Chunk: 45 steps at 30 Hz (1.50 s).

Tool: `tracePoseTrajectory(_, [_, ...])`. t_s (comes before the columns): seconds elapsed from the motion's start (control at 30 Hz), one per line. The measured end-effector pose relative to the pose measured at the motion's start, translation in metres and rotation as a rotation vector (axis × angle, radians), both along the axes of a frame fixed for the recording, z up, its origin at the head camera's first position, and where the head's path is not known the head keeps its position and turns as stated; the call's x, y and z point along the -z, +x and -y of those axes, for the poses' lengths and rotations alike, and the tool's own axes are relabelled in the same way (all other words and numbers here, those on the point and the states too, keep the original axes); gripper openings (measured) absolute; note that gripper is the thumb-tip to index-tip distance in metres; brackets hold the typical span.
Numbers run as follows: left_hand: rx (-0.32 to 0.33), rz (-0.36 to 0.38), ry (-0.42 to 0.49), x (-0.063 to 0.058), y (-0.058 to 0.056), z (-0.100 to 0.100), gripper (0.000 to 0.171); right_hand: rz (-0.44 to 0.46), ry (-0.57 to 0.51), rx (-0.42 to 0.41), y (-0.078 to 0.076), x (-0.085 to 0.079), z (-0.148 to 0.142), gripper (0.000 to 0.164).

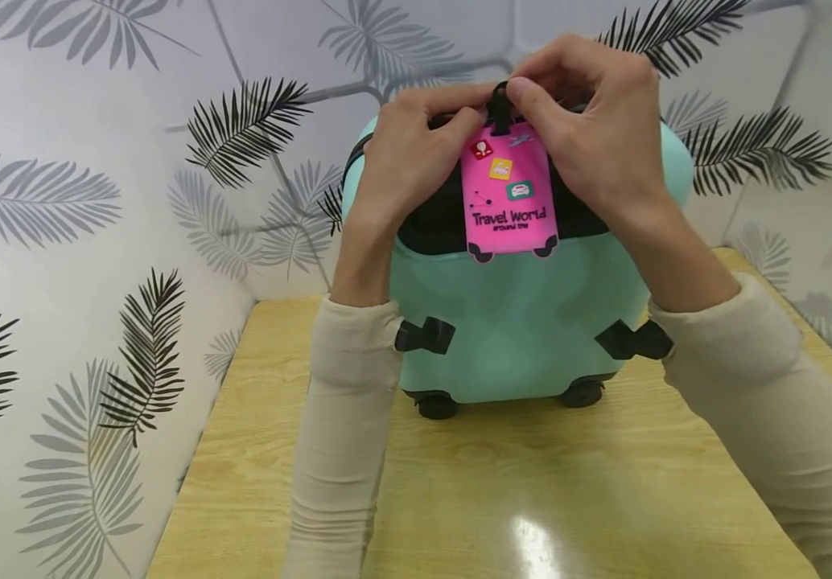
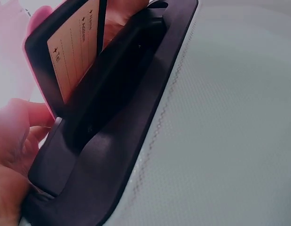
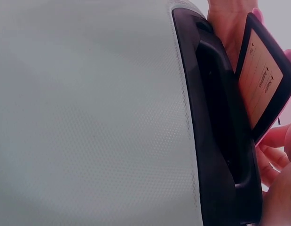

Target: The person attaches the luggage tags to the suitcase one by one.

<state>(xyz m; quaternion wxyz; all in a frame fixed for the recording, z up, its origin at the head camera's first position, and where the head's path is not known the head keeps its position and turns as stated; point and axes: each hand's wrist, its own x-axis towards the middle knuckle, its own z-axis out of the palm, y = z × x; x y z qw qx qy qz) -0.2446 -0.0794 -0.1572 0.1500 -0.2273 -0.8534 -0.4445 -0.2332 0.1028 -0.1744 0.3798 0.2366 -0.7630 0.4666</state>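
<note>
Head view: mint-green suitcase (image 1: 517,322) stands upright on the wood-grain counter (image 1: 242,450), its two visible black wheels (image 1: 438,404) at the base, patterned wall (image 1: 83,265) behind. Pink luggage tag (image 1: 508,211) is at the upper middle of the suitcase, between the two hands, hanging roughly upright in front of the black upper section; printed "Travel World around the", with small red, yellow and green pictures. Short black strap (image 1: 500,117) rises from the tag's top edge. Left hand (image 1: 416,149): thumb and index finger pinch the strap from its left side. Right hand (image 1: 607,129): thumb and bent fingers pinch the strap's upper end from the other side. Whether the strap passes round the black handle (image 3: 237,122) cannot be told; fingers and tag cover that spot. Both wrist views show the tag's reverse, black-framed, with a lined card (image 2: 79,47) marked Name, Address and Tel, standing close beside the handle. Cream sleeves (image 1: 347,402) cover both forearms, a black band (image 1: 438,335) at each cuff.
</note>
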Motion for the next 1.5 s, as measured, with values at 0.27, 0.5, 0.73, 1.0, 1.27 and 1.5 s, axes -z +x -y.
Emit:
tracePoseTrajectory(0.27, [0.077,-0.013,0.050,0.0006,-0.0012,0.0020,0.028,0.063,-0.002,-0.018,0.0022,0.0009,0.0012,0.018])
tracePoseTrajectory(0.5, [0.114,-0.052,0.081,0.0028,-0.0028,0.0039,0.029,0.044,0.021,-0.015,0.0019,0.0008,0.0028,0.019])
tracePoseTrajectory(0.73, [0.152,-0.054,0.129,0.0025,-0.0027,0.0029,0.030,0.041,0.010,0.016,0.0006,0.0002,0.0038,0.019])
tracePoseTrajectory(1.0, [0.178,-0.028,0.184,0.0034,-0.0022,0.0024,0.020,0.034,0.044,0.059,0.0007,0.0008,0.0041,0.021])
tracePoseTrajectory(1.27, [0.237,-0.053,0.187,0.0049,-0.0012,0.0057,0.035,0.068,0.067,0.082,0.0018,-0.0017,0.0054,0.024])
tracePoseTrajectory(1.5, [0.287,-0.100,0.203,0.0085,-0.0032,0.0053,0.026,0.091,0.063,0.091,0.0024,-0.0021,0.0054,0.025])
